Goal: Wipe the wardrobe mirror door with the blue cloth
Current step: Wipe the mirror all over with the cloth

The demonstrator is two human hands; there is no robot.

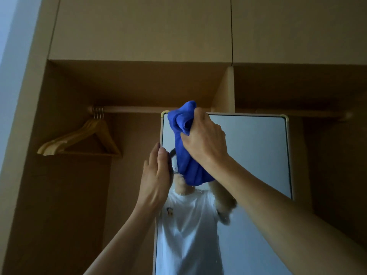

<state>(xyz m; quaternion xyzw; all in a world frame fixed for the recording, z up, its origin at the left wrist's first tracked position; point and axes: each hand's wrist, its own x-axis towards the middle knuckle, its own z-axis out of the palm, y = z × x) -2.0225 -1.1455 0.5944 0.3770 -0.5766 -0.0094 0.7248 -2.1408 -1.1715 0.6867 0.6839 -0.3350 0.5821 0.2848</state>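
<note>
The wardrobe mirror door stands upright in front of me, framed in pale metal with brass corners. My right hand grips a bunched blue cloth and holds it against the glass near the top left corner; the cloth hangs down below my fist. At the door's left edge, my left hand lies with straight fingers along the frame, and its thumb lies on the glass side. The glass reflects a person in a white T-shirt.
An open wooden wardrobe surrounds the mirror, with closed upper cabinets. A wooden rail runs behind the mirror's top. Several wooden hangers hang at the rail's left end. A pale wall shows at far left.
</note>
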